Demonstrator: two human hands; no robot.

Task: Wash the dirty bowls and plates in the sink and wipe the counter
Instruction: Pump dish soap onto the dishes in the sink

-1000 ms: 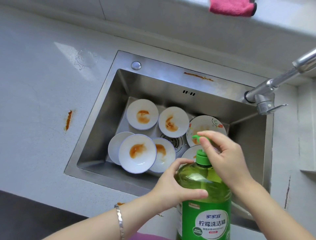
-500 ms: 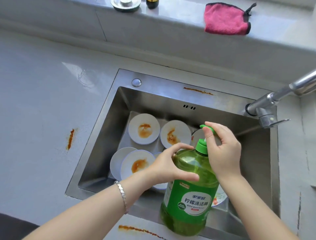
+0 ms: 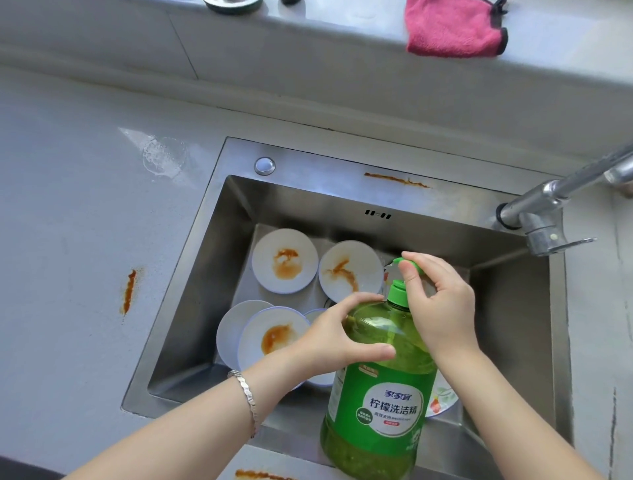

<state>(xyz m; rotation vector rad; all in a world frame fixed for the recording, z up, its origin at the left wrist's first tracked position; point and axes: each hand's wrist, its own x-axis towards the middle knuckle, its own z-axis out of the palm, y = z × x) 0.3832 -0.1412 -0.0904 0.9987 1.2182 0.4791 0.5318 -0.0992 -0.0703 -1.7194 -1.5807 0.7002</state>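
Gripping the green detergent bottle [image 3: 378, 387] over the sink [image 3: 342, 195], my left hand [image 3: 337, 337] wraps its shoulder; my right hand [image 3: 435, 305] presses the pump, seemingly. Stained bowls [image 3: 284, 260] lie inside the sink, behind the bottle.

The soap bottle [image 3: 378, 394] and left hand [image 3: 334, 339] hide part of the bowls [image 3: 270, 337] and most of a flowered plate [image 3: 442, 399]; the tap [image 3: 561, 192] runs off the right edge, and two objects on the ledge [image 3: 233, 3] are cut off at the top
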